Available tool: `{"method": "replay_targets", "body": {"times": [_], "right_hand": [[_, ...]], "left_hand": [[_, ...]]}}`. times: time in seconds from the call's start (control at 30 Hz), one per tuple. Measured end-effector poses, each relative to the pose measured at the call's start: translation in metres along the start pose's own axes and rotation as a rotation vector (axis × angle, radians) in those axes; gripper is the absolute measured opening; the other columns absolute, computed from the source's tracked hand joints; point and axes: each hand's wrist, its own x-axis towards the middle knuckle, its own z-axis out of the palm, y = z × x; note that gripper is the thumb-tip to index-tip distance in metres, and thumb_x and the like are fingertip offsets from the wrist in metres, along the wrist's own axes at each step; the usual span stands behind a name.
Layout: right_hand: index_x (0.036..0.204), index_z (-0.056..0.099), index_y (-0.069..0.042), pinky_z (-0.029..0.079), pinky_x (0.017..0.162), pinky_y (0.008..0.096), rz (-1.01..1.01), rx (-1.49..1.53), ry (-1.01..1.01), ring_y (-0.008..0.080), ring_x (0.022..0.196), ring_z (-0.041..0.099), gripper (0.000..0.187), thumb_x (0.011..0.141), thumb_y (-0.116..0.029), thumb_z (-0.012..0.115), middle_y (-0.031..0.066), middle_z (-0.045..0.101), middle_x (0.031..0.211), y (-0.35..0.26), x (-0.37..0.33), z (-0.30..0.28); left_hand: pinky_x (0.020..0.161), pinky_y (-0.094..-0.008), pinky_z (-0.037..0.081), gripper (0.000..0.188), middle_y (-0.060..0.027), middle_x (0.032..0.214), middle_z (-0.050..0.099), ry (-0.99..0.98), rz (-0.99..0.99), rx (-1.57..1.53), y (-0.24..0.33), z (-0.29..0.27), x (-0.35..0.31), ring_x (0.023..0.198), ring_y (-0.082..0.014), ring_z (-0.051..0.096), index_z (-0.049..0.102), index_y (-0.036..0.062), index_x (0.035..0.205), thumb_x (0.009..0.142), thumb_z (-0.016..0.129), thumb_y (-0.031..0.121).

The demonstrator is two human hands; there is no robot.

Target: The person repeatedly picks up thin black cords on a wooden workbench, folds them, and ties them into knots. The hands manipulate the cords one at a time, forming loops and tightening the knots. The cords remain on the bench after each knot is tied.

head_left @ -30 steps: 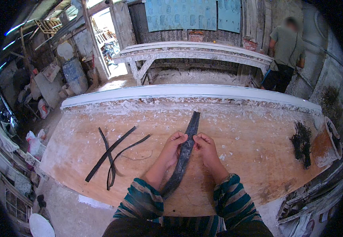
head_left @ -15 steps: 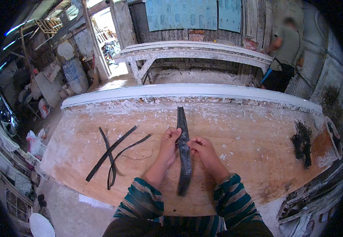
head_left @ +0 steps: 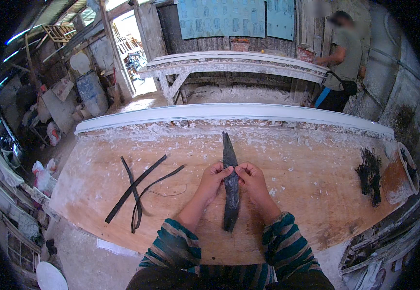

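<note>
Over the middle of the desk (head_left: 306, 193), the left hand (head_left: 213, 181) and the right hand (head_left: 253, 181) each have a pinching grip on one wide black strip (head_left: 231, 198), thumbs close together, one hand on each side. Thin dark strips (head_left: 131, 189) lie crossed toward the left edge, and a black stringy bundle (head_left: 368, 176) sits by the right edge, just beside a brown bucket (head_left: 396, 180). Along the far edge runs a long white bar (head_left: 234, 111).

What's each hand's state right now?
Left hand: closed, pinching the wide black strip at its left edge.
Right hand: closed, pinching the same strip's right edge.
</note>
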Motion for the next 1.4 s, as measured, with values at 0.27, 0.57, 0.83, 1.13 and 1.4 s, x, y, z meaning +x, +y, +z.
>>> {"method": "replay_targets", "body": {"times": [0.27,0.57,0.83,1.13,1.4], "right_hand": [[0.082,0.057,-0.005,0.034,0.049,0.0169,-0.013,-0.015,-0.017,0.0043,0.055,0.045,0.005,0.079,-0.009,0.058,-0.0032,0.051,0.066,0.000,0.000,0.001],[0.071,0.057,-0.002,0.036,0.051,0.0180,-0.199,-0.350,0.084,0.0031,0.057,0.045,0.003,0.074,-0.003,0.057,-0.0030,0.051,0.062,0.006,0.002,-0.004],[0.075,0.058,-0.001,0.041,0.054,0.0235,-0.239,-0.459,0.102,0.0088,0.058,0.051,0.009,0.071,-0.009,0.060,0.0033,0.057,0.064,0.002,-0.002,-0.005],[0.074,0.056,-0.001,0.038,0.053,0.0192,-0.269,-0.491,0.068,0.0036,0.059,0.047,0.004,0.074,-0.003,0.059,-0.0021,0.053,0.064,0.002,-0.002,-0.003],[0.073,0.058,-0.002,0.042,0.053,0.0271,-0.266,-0.547,0.102,0.0139,0.057,0.053,0.013,0.069,-0.014,0.062,0.0066,0.057,0.063,0.003,-0.005,-0.003]], "left_hand": [[0.052,-0.0191,0.033,0.017,0.0047,0.063,0.051,0.026,0.095,0.088,-0.002,-0.004,0.001,0.056,-0.0036,0.042,0.052,0.0086,0.066,0.077,0.064,0.015],[0.049,-0.0211,0.032,0.022,0.0047,0.058,0.046,0.011,0.312,0.501,-0.005,-0.005,0.003,0.055,-0.0041,0.039,0.049,0.0053,0.063,0.075,0.065,0.013],[0.060,-0.0223,0.041,0.013,0.0004,0.073,0.057,-0.067,0.278,0.538,-0.008,-0.007,0.005,0.066,-0.0073,0.050,0.058,0.0011,0.086,0.080,0.059,0.012],[0.070,-0.0227,0.042,0.018,-0.0012,0.085,0.058,-0.140,0.197,0.510,0.002,-0.006,-0.001,0.078,-0.0088,0.052,0.055,0.0016,0.097,0.083,0.054,0.012],[0.071,-0.0231,0.042,0.017,-0.0025,0.085,0.058,-0.144,0.221,0.506,0.005,0.002,-0.008,0.078,-0.0085,0.052,0.055,0.0008,0.097,0.083,0.051,0.010]]}}
